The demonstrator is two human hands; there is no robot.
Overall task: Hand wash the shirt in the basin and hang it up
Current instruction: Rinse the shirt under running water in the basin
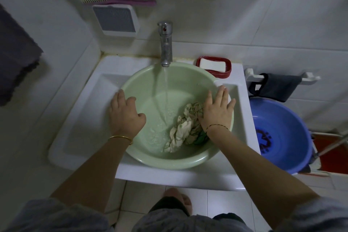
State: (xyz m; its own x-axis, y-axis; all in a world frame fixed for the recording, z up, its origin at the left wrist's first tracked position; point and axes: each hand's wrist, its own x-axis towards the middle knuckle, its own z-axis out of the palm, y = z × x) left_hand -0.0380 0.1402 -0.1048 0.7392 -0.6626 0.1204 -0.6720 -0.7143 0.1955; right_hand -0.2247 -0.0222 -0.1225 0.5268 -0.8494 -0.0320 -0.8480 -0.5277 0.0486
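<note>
A pale green basin (143,81) sits in the white sink (79,111). A crumpled cream shirt (185,128) with dark lines lies in the basin's right side, in shallow water. The tap (165,43) runs a stream of water into the basin's middle. My left hand (125,113) rests on the basin's left rim with its fingers curled over the edge. My right hand (216,111) lies flat with straight fingers on the right rim, its palm edge touching the shirt.
A red soap dish with a white bar (213,66) stands at the sink's back right. A blue basin (278,133) sits lower to the right. On the wall are a green and pink brush (113,0) and a dark cloth (276,86) on a rail.
</note>
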